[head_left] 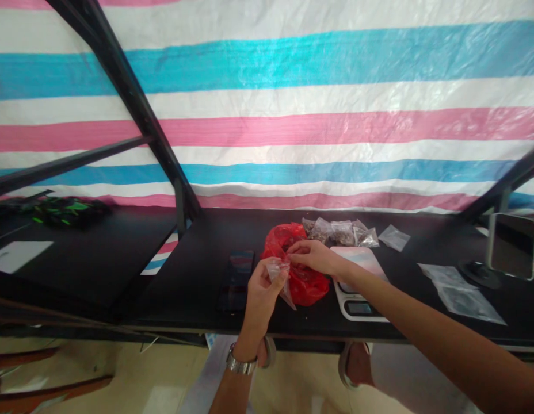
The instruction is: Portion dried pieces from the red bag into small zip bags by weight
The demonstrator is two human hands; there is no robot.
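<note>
My left hand (263,286) is closed on a small clear zip bag (286,290) in front of the red plastic bag. My right hand (312,257) reaches over the red plastic bag (309,289), fingertips pinched together at its opening; what they hold, if anything, is hidden. Under my right forearm lies a white digital scale (350,307), its small display facing me. Behind the red bag and the scale are several clear bags (341,232) filled with dark brown bits.
An empty-looking clear bag (395,237) lies behind the scale, and more flat clear bags (462,294) lie at the right. A dark phone (236,282) rests left of my hands. At far right stands a phone-like screen (512,245) on a round base. Black frame posts (163,150) rise at the left.
</note>
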